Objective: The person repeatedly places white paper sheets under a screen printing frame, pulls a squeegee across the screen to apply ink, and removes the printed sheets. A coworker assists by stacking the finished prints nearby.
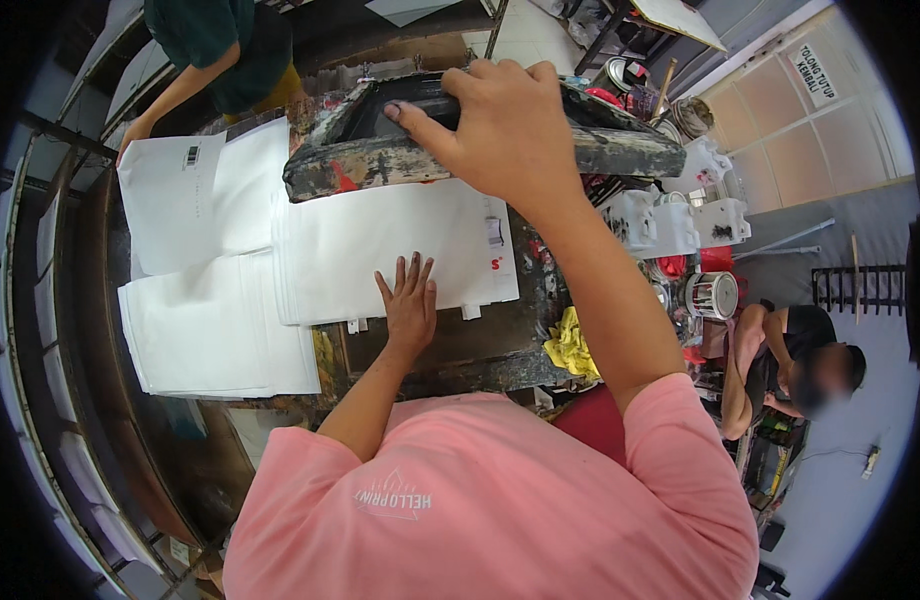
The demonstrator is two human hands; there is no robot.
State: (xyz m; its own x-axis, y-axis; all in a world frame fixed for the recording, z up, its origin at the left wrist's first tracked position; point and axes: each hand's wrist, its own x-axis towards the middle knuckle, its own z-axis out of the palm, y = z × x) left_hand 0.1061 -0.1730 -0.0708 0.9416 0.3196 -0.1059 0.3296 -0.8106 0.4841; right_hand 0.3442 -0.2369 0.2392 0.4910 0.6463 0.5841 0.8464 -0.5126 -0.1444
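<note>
My left hand (410, 305) lies flat on a white paper sheet (350, 245), its fingers spread near the front edge. The sheet bears a small red mark and a dark printed patch by its right end. Above its far edge is a screen-printing frame (620, 152) of worn, ink-stained wood, tilted up. My right hand (510, 130) grips this frame, fingers over the top and a dark-smudged thumb on the near side. Most of the frame's mesh is hidden from here. Small white tabs (470, 312) poke out at the sheet's near edge.
Stacks of white paper (215, 330) lie left of the sheet; a co-worker's hand (135, 135) touches the far one. A crumpled yellow cloth (572, 348), white jugs (670, 228) and a paint can (712, 295) stand right. Another person (810, 350) sits farther right. A rack (55, 330) lines the left.
</note>
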